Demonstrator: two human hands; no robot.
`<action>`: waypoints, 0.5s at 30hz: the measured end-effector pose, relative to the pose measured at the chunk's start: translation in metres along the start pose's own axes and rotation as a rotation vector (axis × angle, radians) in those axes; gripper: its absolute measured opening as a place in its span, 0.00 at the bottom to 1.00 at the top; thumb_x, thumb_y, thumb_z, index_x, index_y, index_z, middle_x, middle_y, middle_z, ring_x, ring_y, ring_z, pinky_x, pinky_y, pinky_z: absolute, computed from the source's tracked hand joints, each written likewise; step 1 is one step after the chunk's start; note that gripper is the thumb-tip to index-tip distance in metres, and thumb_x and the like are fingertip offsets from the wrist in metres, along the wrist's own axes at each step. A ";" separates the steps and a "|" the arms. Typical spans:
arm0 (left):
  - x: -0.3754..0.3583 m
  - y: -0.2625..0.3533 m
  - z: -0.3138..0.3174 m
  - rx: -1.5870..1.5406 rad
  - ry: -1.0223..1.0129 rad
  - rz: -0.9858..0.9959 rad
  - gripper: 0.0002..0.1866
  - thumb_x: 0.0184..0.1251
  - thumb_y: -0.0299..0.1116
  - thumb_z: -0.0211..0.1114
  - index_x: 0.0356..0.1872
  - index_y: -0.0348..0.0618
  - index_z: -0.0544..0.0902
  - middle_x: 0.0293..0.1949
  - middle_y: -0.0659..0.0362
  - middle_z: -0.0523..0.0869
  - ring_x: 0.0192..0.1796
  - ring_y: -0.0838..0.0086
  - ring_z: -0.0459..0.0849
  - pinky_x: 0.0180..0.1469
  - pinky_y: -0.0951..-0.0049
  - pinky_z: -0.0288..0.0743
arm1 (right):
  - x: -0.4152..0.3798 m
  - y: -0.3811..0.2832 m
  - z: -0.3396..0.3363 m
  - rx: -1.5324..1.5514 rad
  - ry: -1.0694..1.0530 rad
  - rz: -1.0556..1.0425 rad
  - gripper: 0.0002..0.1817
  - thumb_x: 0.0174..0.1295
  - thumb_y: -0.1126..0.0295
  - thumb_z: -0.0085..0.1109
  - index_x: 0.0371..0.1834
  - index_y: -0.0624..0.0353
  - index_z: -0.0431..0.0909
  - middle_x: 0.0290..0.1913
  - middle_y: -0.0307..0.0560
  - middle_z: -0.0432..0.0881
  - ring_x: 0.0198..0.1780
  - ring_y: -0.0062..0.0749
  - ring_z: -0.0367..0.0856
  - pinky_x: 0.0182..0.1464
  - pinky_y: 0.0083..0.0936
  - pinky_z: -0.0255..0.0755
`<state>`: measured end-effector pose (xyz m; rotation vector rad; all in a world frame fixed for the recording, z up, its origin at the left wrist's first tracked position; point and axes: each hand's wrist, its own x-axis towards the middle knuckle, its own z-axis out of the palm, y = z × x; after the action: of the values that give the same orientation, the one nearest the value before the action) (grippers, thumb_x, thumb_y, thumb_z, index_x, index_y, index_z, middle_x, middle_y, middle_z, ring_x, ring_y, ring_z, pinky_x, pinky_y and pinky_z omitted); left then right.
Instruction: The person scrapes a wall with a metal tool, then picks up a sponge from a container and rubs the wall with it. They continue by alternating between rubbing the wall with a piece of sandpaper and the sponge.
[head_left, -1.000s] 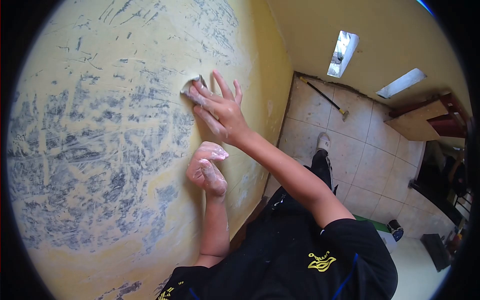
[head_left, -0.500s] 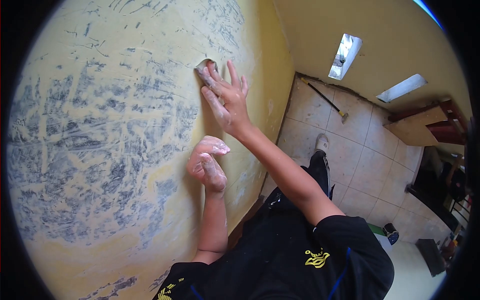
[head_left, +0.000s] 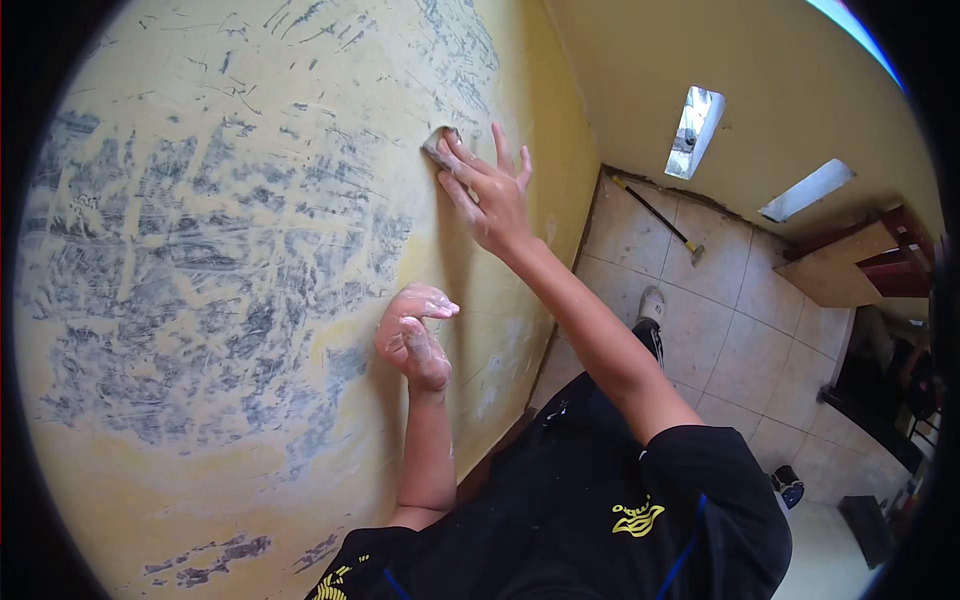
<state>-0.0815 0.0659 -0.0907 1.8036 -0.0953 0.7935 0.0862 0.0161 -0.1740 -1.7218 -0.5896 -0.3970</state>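
Observation:
My right hand (head_left: 488,195) presses a small folded piece of sandpaper (head_left: 436,146) flat to the wall (head_left: 420,255) under its fingertips, with the other fingers spread. White dust coats the fingers. Below it, my left hand (head_left: 415,335) is held close to the wall surface, fingers bent over and thumb apart, with nothing visible between them. White powder also covers this hand. The wall is yellowish, with a broad patch of dark grey scuffs and pale filler (head_left: 220,270) to the left of both hands.
A hammer-like tool with a yellow-and-black handle (head_left: 655,212) lies on the tiled floor (head_left: 720,330) by the far wall. Two narrow openings (head_left: 694,132) pierce that wall. A wooden panel (head_left: 835,265) stands at the right. A dark cup-like object (head_left: 788,486) is lower right.
My right hand and the sandpaper have shifted right and slightly down in view, partly along with the camera's turn. My left hand keeps nearly the same place and pose.

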 end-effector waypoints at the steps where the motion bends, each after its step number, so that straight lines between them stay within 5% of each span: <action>1: -0.004 -0.002 0.001 -0.001 0.005 -0.002 0.28 0.88 0.48 0.53 0.30 0.34 0.80 0.29 0.51 0.84 0.35 0.64 0.82 0.40 0.65 0.76 | 0.009 -0.008 0.002 0.056 0.106 0.061 0.23 0.77 0.53 0.61 0.74 0.30 0.81 0.78 0.28 0.78 0.89 0.53 0.52 0.79 0.78 0.29; 5: -0.004 0.003 -0.001 -0.009 0.066 -0.076 0.28 0.87 0.50 0.54 0.30 0.35 0.80 0.29 0.51 0.84 0.35 0.64 0.82 0.41 0.66 0.76 | -0.032 -0.014 0.003 0.045 -0.091 -0.045 0.24 0.78 0.55 0.60 0.76 0.34 0.80 0.78 0.30 0.77 0.89 0.54 0.51 0.79 0.79 0.28; 9: -0.007 0.003 0.001 -0.031 -0.005 -0.027 0.27 0.88 0.49 0.53 0.31 0.35 0.81 0.29 0.51 0.85 0.35 0.64 0.82 0.41 0.66 0.75 | -0.005 -0.004 0.004 0.039 0.051 0.145 0.24 0.79 0.54 0.58 0.77 0.36 0.78 0.78 0.31 0.78 0.88 0.54 0.52 0.80 0.77 0.28; 15: 0.002 0.004 0.001 -0.016 0.027 -0.051 0.28 0.88 0.50 0.53 0.31 0.35 0.81 0.29 0.52 0.85 0.35 0.64 0.82 0.42 0.66 0.76 | -0.020 0.001 -0.008 -0.014 -0.120 -0.009 0.25 0.79 0.56 0.58 0.78 0.34 0.77 0.78 0.32 0.77 0.88 0.54 0.52 0.80 0.75 0.30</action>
<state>-0.0815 0.0639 -0.0863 1.7729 -0.0385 0.7785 0.0704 0.0046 -0.1839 -1.7662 -0.6828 -0.3062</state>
